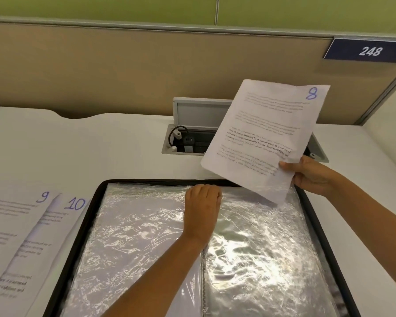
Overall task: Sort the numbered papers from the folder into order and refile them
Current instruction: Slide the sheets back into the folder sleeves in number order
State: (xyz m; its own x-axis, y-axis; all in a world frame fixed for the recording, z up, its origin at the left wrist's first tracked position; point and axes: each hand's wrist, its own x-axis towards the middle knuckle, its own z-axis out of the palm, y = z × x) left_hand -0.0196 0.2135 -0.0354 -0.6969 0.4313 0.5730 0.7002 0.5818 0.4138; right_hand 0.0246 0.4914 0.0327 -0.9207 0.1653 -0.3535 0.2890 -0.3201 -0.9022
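Note:
An open black-edged folder (pixel 94 202) with shiny clear plastic sleeves lies on the white desk in front of me. My left hand (pixel 202 207) rests on the top edge of the sleeves near the folder's spine, fingers curled at the sleeve opening. My right hand (pixel 311 173) holds the paper marked 8 (pixel 268 138) by its lower right corner, tilted above the folder's top right corner. On the desk to the left lie the paper marked 9 (pixel 13 225) and, partly under it, the paper marked 10 (pixel 64 216).
An open cable box (pixel 187 138) with sockets and a raised lid is sunk into the desk behind the folder. A beige partition (pixel 123 72) with a blue "248" sign (pixel 366 51) closes off the back.

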